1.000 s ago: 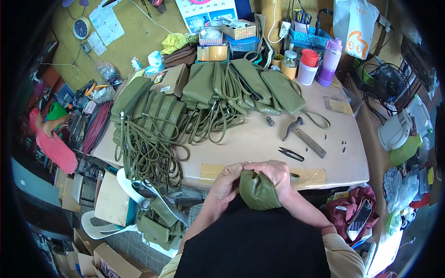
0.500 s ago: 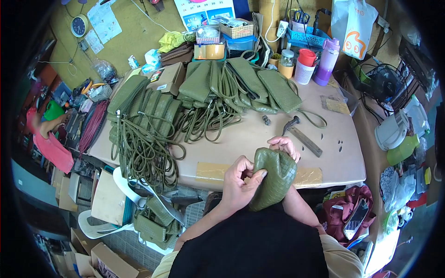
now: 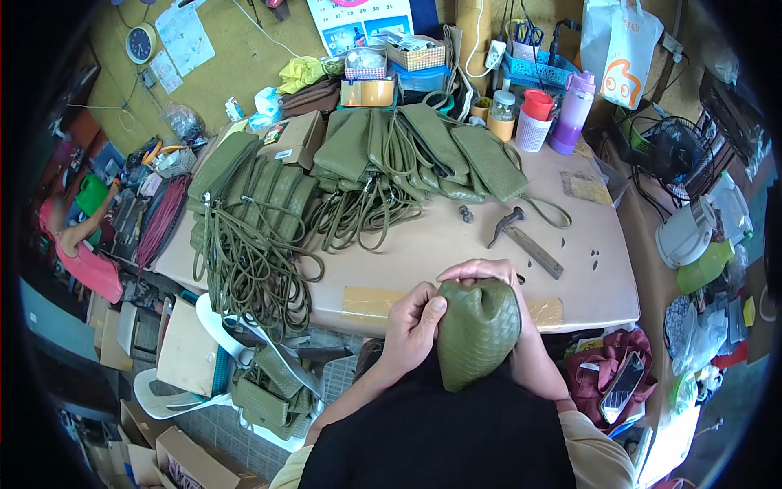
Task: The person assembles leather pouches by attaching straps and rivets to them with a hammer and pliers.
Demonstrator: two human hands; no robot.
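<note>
In front of my chest is an olive-green pouch [image 3: 479, 338] with a woven-look surface, its upper edge pushed in and creased. My left hand [image 3: 414, 326] grips its left edge, thumb on the near face and fingers curled. From behind, my right hand [image 3: 487, 270] wraps over the top of the pouch; part of its fingers is hidden by it. Beyond my hands lie a hammer [image 3: 533, 250] with a wooden handle and a small dark metal piece [image 3: 465, 213]. Several small dark bits [image 3: 594, 263] are scattered to the right.
Green pouches [image 3: 346, 147] with cord straps [image 3: 252, 269] are piled along the table's [image 3: 391, 265] back and left. Behind them stand jars and a purple bottle [image 3: 572, 114]. A white chair [image 3: 216, 326] holds more green pouches. At far left is another person [image 3: 85, 257].
My right hand has moved left over the pouch's top, and the pouch has turned and bunched, its top now folded inward. At far left, the other person's arm has risen.
</note>
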